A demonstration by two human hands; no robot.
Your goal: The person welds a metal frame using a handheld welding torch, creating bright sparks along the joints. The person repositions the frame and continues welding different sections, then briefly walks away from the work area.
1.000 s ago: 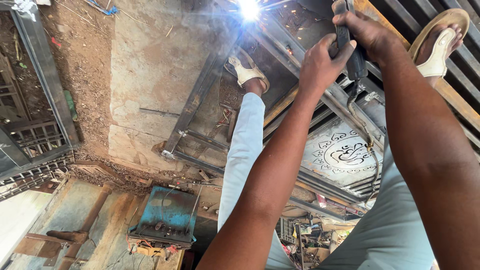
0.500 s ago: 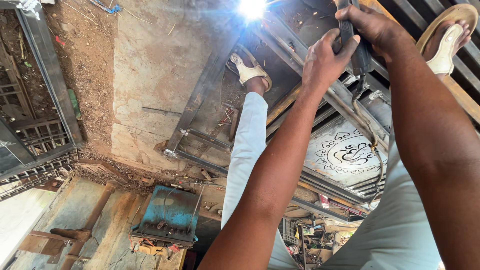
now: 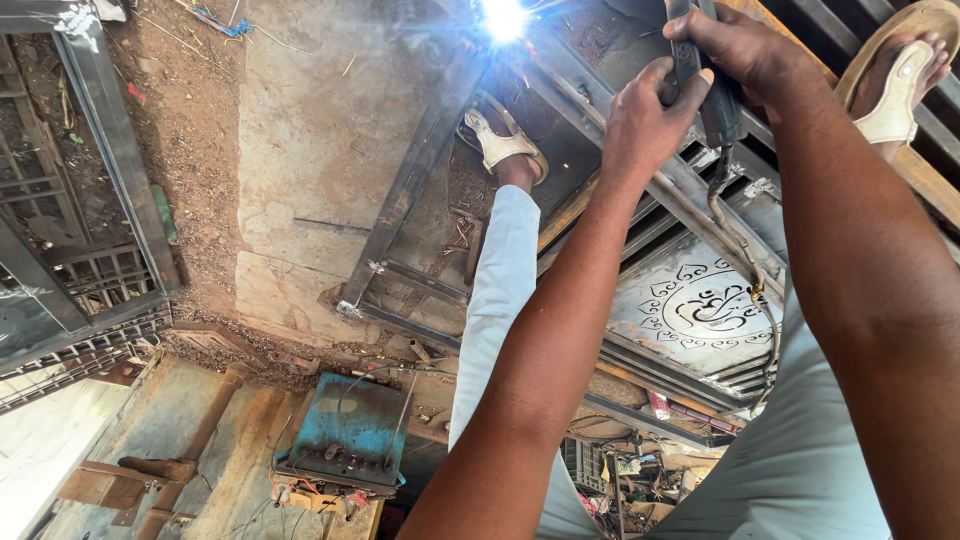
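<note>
Both my hands grip a black welding electrode holder [image 3: 700, 75] near the top of the view. My left hand [image 3: 648, 118] wraps its lower part and my right hand [image 3: 745, 48] closes over its upper part. A cable [image 3: 745, 255] hangs from the holder past my leg. A bright white welding arc [image 3: 503, 15] burns at the top edge, on a bar of the dark steel gate frame [image 3: 405, 200] lying on the ground. My feet in tan sandals [image 3: 505, 145] [image 3: 900, 70] stand on the frame.
A blue welding machine [image 3: 350, 430] with wires sits low in the view. A grey panel with cut-out ornament [image 3: 705, 305] is part of the frame. Another metal grille [image 3: 70, 230] lies at the left. Concrete slab [image 3: 320, 120], dirt and scrap surround it.
The arc keeps burning. My hands with the holder have drifted slightly, and the view has shifted a little; the frame and machine stay put.
</note>
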